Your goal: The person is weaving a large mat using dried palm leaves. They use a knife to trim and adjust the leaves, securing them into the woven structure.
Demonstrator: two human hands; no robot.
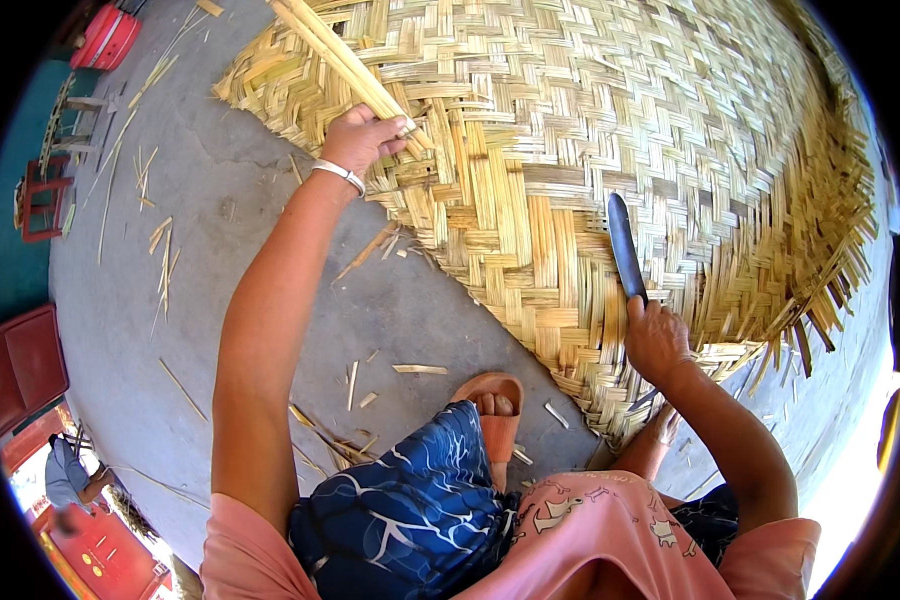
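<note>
A large woven bamboo mat (pixel 620 130) lies on the concrete floor and fills the upper right of the head view. My left hand (pixel 362 138), with a white band on the wrist, grips a bundle of long pale bamboo strips (pixel 335 55) at the mat's near left edge. My right hand (pixel 656 338) holds a dark knife (pixel 625 245) by its handle, blade pointing up over the mat's lower part. My foot in an orange sandal (pixel 493 405) rests beside the mat's edge.
Bamboo offcuts (pixel 160 255) are scattered over the grey concrete floor (pixel 170 350). A red container (pixel 107 37) stands at the top left, a red stool (pixel 42 195) at the left edge. Another person (pixel 70 478) crouches at the lower left.
</note>
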